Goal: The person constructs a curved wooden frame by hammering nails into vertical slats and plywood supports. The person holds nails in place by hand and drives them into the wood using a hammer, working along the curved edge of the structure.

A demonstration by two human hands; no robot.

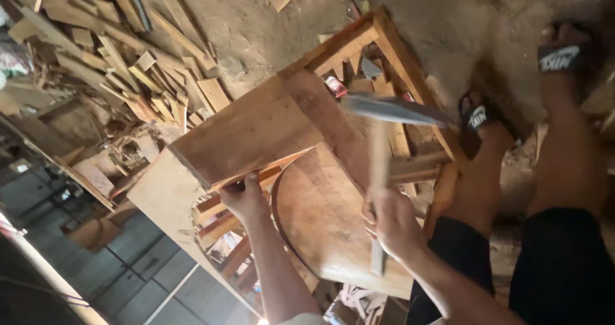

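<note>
While the left hand (243, 197) clamps the edge of a flat board (246, 133) on a wooden frame (397, 49) at frame centre, the right hand (391, 222) fists a hammer (379, 165), its handle running bottom to top, head pointing right. A firm brace and short, square blows look wisest, fingers clear.

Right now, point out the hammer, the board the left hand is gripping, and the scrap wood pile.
hammer (379, 165), head view, on the wooden handle above the right hand (392, 224).
board (246, 133), head view, middle of its flat face; left hand (243, 197) grips its lower edge.
scrap wood pile (138, 75), head view, on the heaped offcuts.
</note>
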